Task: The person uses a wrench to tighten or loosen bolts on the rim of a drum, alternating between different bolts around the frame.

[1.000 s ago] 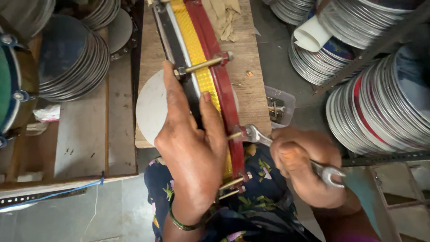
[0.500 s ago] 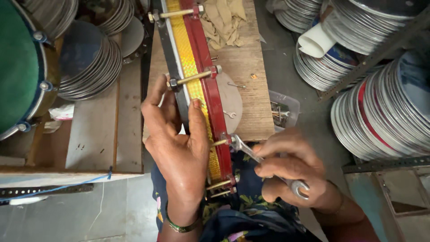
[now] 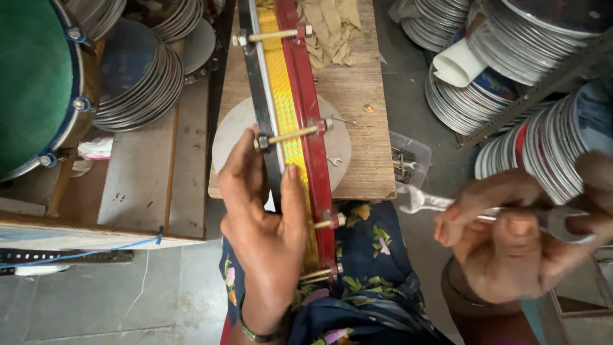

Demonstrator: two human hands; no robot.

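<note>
1. Two bare hands work over a lap in dark floral cloth (image 3: 377,255) at six o'clock.
2. The left hand (image 3: 265,217) is clamped around the drum frame (image 3: 290,128), thumb on the black rim side, fingers over the yellow band and red hoop.
3. The right hand (image 3: 517,249), at four o'clock, is closed around a steel spanner (image 3: 434,201), held clear of the frame; its open jaw points toward nine o'clock.
4. The frame stands on edge, running toward twelve o'clock across a wooden table (image 3: 367,140), with brass tension bolts (image 3: 290,134) crossing it.
5. A grey disc (image 3: 227,137) lies beneath it.
6. Stacked metal discs (image 3: 137,83) sit at ten o'clock, more at two o'clock.
7. A green-headed drum (image 3: 32,83) sits at nine o'clock.
</note>
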